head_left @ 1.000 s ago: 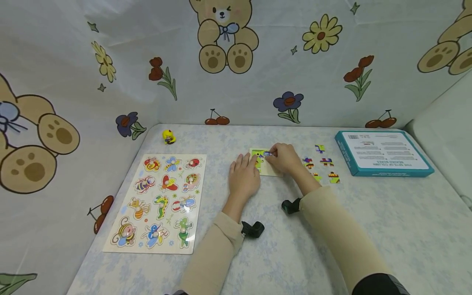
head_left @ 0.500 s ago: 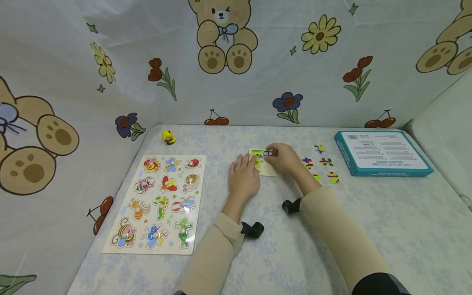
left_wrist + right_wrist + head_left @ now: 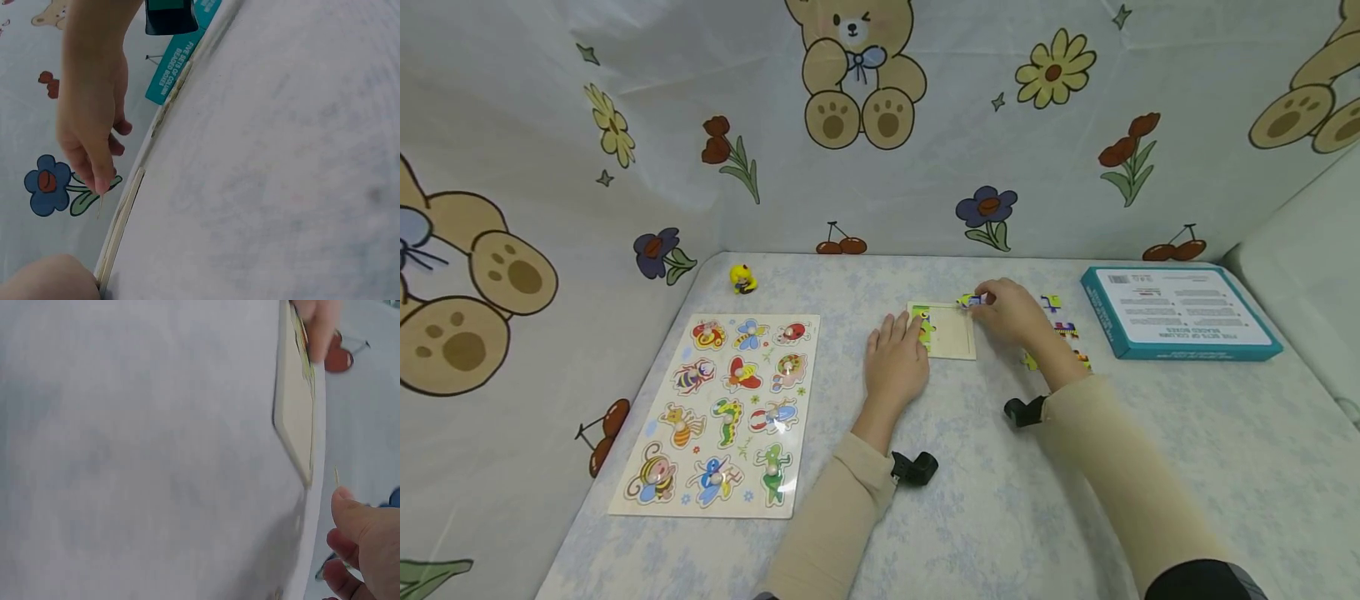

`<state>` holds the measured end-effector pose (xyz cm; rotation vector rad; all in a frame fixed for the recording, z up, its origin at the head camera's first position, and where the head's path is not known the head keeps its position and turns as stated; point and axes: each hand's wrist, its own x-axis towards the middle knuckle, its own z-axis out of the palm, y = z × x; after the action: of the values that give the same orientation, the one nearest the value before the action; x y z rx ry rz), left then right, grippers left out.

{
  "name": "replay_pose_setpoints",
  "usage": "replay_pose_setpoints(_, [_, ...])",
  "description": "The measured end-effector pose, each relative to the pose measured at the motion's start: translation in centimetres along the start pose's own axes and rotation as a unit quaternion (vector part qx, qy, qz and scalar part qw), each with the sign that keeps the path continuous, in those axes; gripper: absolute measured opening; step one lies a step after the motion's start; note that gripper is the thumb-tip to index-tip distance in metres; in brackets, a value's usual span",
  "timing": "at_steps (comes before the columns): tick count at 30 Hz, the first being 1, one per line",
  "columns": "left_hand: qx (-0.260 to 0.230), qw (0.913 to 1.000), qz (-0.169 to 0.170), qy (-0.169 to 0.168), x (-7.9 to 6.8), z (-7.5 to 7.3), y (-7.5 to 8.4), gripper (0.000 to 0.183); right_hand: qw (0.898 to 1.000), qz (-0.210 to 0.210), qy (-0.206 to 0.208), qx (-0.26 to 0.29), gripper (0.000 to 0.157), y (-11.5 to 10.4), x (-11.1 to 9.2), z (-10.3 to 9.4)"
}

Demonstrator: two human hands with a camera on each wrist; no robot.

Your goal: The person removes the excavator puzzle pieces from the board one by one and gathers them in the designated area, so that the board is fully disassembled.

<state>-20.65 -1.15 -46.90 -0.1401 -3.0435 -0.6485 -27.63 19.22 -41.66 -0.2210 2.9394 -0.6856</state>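
A small wooden puzzle tray [image 3: 951, 337] lies mid-table with a green piece seated at its left side. My left hand [image 3: 898, 332] lies flat beside it, fingertips [image 3: 319, 325] on the tray's [image 3: 294, 419] left edge. My right hand [image 3: 981, 302] pinches a small yellow and blue puzzle piece [image 3: 968, 301] just above the tray's far right corner. The left wrist view shows that hand [image 3: 100, 181] holding the thin piece [image 3: 100, 205] edge-on over the tray's rim [image 3: 125, 215]. The right wrist view shows the piece [image 3: 336, 476] above my thumb.
Several loose puzzle pieces [image 3: 1051, 302] lie right of the tray, partly hidden by my right wrist. A teal box [image 3: 1180, 312] sits at the far right. An insect peg puzzle board [image 3: 730, 408] lies on the left, a yellow toy [image 3: 743, 278] behind it. Printed fabric walls surround the table.
My right hand has carried the small piece from the tray's upper left to just past its far right corner, baring most of the tray. The left hand has stayed put.
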Motion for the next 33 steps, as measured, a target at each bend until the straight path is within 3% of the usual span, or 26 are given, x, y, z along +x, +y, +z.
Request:
replay_pose_setpoints(9, [-0.011,0.9999,-0.005,-0.001,-0.1,-0.2,-0.1,0.050,0.997,0.058,-0.002,-0.048,0.040,4.0,-0.5,-2.3])
replay_pose_setpoints(19, [-0.037,0.9992,-0.015,0.004,0.0,0.1,-0.1,0.053,0.994,0.066,-0.002,-0.092,0.038,5.4,-0.6,-2.5])
replay_pose_setpoints(26, [-0.048,0.9986,-0.019,0.010,0.0,0.0,-0.1,0.055,0.992,0.070,0.007,-0.105,0.041,4.5,-0.5,-2.3])
replay_pose_setpoints(29, [-0.050,0.9985,-0.022,0.011,0.0,-0.1,-0.1,0.055,0.995,0.057,0.025,-0.080,0.037,3.3,-0.2,-1.8])
replay_pose_setpoints(33, [-0.052,0.9983,-0.025,0.011,0.0,-0.2,-0.1,0.055,0.999,0.027,0.019,-0.022,0.030,1.0,0.2,-0.7])
